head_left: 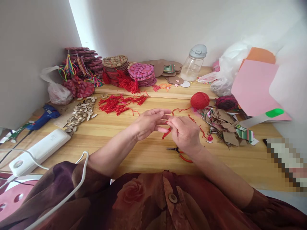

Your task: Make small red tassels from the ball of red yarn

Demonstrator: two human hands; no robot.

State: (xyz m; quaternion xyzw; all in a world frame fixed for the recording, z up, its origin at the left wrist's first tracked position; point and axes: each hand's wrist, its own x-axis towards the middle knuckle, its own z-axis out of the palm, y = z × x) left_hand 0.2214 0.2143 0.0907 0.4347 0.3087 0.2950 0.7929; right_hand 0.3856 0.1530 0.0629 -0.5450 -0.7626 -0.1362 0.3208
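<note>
My left hand [151, 123] is held over the middle of the table with its fingers stretched out and apart, the fingertips close to my right hand [184, 132]. The right hand is closed in a pinch on red yarn [166, 133], a short length of which hangs down between the two hands. How the yarn runs at the left fingertips is partly hidden. Behind the hands sits a red ball of yarn [200, 100], with a loose strand trailing toward them. Small scissors [177, 149] with red handles lie below the right hand, partly covered by its wrist.
Red tassels [117, 103] lie behind the left hand. Nut shells [82, 111], a blue glue gun [45, 116] and a white power strip [40, 151] are at left. Cardboard scraps [223, 124] pile at right. A bottle [193, 64] and stacked coasters [142, 73] stand on the back ledge.
</note>
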